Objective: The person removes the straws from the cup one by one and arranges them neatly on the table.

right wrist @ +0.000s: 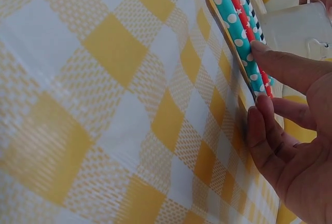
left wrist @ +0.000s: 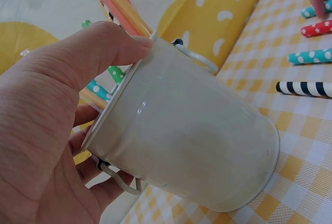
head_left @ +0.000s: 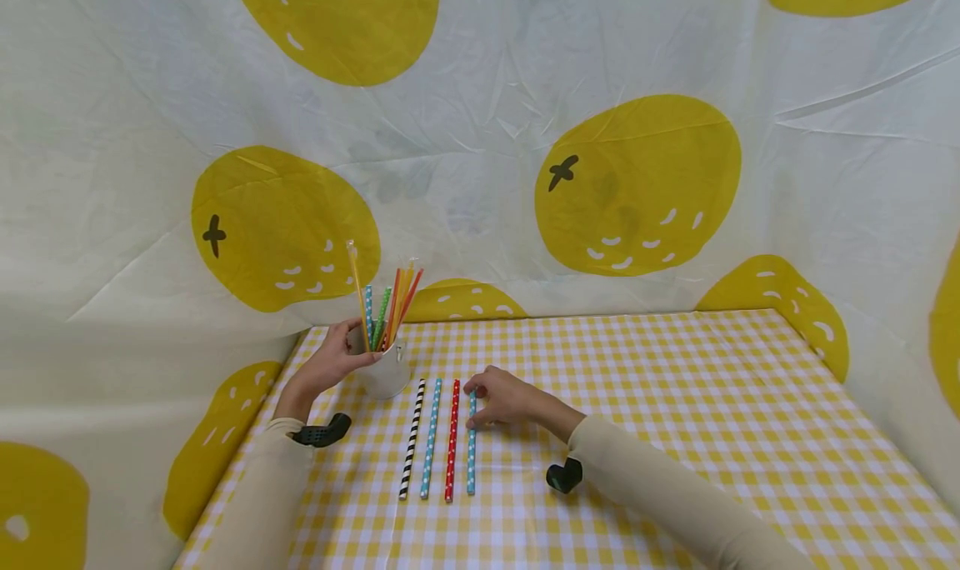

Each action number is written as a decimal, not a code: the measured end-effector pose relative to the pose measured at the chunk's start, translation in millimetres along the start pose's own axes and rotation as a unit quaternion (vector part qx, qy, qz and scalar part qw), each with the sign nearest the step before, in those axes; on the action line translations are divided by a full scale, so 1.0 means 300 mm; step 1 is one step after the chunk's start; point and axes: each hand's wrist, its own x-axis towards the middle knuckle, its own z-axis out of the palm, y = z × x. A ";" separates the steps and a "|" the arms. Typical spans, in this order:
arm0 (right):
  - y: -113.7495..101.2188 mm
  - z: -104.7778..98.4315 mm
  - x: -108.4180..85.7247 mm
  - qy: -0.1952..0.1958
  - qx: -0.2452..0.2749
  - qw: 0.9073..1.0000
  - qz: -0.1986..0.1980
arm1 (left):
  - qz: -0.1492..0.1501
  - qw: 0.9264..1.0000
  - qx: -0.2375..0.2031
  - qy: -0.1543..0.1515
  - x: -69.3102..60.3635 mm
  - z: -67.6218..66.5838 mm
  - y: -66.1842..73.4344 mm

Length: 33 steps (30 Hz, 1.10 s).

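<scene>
My left hand [head_left: 327, 368] holds the rim of a white metal bucket [head_left: 385, 377], thumb on the near side and fingers around the far side in the left wrist view. Several coloured straws [head_left: 381, 316] stand in the bucket. Right of it lie a black-striped straw [head_left: 410, 449], a blue dotted straw [head_left: 431, 445], a red straw [head_left: 452, 449] and another blue dotted straw [head_left: 471, 462], side by side. My right hand [head_left: 512, 397] touches this last blue straw [right wrist: 236, 27] with its thumb; a fingertip is at the far end, the two spread apart.
A yellow-and-white checked cloth [head_left: 660, 403] covers the table. Behind and to the left hangs a white curtain [head_left: 465, 212] with large yellow fruit shapes. The bucket is near the table's back left corner, with a small wire handle [left wrist: 197, 57] on its side.
</scene>
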 end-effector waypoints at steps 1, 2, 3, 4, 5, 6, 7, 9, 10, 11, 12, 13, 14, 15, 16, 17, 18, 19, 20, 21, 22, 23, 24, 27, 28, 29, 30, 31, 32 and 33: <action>-0.001 0.000 0.001 0.002 -0.003 1.000 0.002 | 0.000 1.000 -0.002 -0.001 0.001 0.000 -0.001; -0.002 0.000 0.002 0.003 -0.003 1.000 0.005 | 0.000 1.000 -0.004 -0.001 0.001 0.000 -0.001; -0.003 0.002 0.004 0.004 -0.004 1.000 0.008 | -0.001 1.000 -0.005 -0.001 0.001 0.000 -0.001; -0.003 0.003 0.006 0.006 -0.006 1.000 0.010 | -0.002 1.000 -0.005 -0.002 0.001 0.000 -0.001; -0.002 0.005 0.008 0.009 -0.008 1.000 0.011 | -0.003 1.000 -0.005 -0.002 0.001 0.000 -0.001; -0.001 0.008 0.010 0.012 -0.010 1.000 0.011 | -0.004 1.000 -0.005 -0.003 0.000 0.001 0.000; 0.000 0.010 0.011 0.015 -0.011 1.000 0.010 | -0.006 1.000 -0.004 -0.003 0.000 0.002 0.001; 0.001 0.013 0.013 0.017 -0.010 1.000 0.009 | -0.007 1.000 -0.001 -0.003 0.000 0.003 0.001; 0.001 0.014 0.013 0.017 -0.008 1.000 0.009 | -0.006 1.000 0.002 -0.003 0.000 0.004 0.002; 0.001 0.015 0.012 0.016 -0.006 1.000 0.008 | -0.005 1.000 0.004 -0.003 0.000 0.005 0.002; 0.001 0.015 0.012 0.016 -0.005 1.000 0.007 | -0.006 1.000 0.004 -0.003 0.000 0.005 0.002; 0.001 0.014 0.011 0.015 -0.005 1.000 0.006 | -0.007 1.000 0.004 -0.002 0.001 0.005 0.001; 0.002 0.015 0.011 0.014 -0.006 1.000 0.005 | -0.007 1.000 0.004 -0.002 0.000 0.004 0.000; 0.002 0.014 0.011 0.013 -0.006 1.000 0.005 | -0.006 1.000 0.004 -0.002 0.000 0.003 -0.001; 0.002 0.014 0.010 0.012 -0.006 1.000 0.005 | -0.006 1.000 0.004 -0.001 0.000 0.003 -0.002; 0.002 0.014 0.010 0.012 -0.007 1.000 0.005 | -0.007 1.000 0.003 -0.001 0.000 0.002 -0.004; 0.002 0.013 0.009 0.012 -0.007 1.000 0.005 | -0.008 1.000 0.001 0.000 0.000 0.001 -0.004; 0.001 0.013 0.009 0.012 -0.008 1.000 0.006 | -0.007 1.000 0.001 0.000 -0.001 0.001 -0.005; 0.002 0.012 0.008 0.013 -0.010 1.000 0.007 | -0.007 1.000 0.001 -0.001 -0.001 0.001 -0.005; 0.001 0.011 0.007 0.013 -0.010 1.000 0.008 | -0.006 1.000 0.001 -0.001 -0.001 0.000 -0.005; 0.001 0.010 0.007 0.014 -0.013 1.000 0.009 | -0.006 1.000 0.000 -0.001 -0.002 0.001 -0.005; 0.001 0.009 0.006 0.014 -0.015 1.000 0.010 | -0.005 1.000 0.002 -0.002 -0.002 0.001 -0.005; 0.000 0.008 0.005 0.014 -0.015 1.000 0.010 | -0.005 1.000 0.002 -0.001 -0.001 0.001 -0.005; -0.001 0.005 0.004 0.015 -0.016 1.000 0.011 | -0.005 1.000 0.005 -0.002 -0.001 0.001 -0.005; -0.001 0.005 0.004 0.015 -0.015 1.000 0.011 | -0.005 1.000 0.006 -0.002 -0.001 0.001 -0.004; -0.001 0.003 0.005 0.015 -0.014 1.000 0.011 | -0.004 1.000 0.007 -0.003 0.000 0.000 -0.003; -0.002 0.003 0.006 0.016 -0.014 1.000 0.010 | -0.005 1.000 0.005 -0.002 -0.001 0.000 -0.002; -0.002 0.003 0.007 0.016 -0.013 1.000 0.009 | -0.004 1.000 0.005 -0.003 -0.001 -0.001 0.000; -0.003 0.003 0.008 0.016 -0.012 1.000 0.008 | -0.004 1.000 0.003 -0.003 -0.001 -0.001 0.001; -0.004 0.004 0.009 0.017 -0.010 1.000 0.006 | -0.003 1.000 0.003 -0.003 -0.001 -0.002 0.001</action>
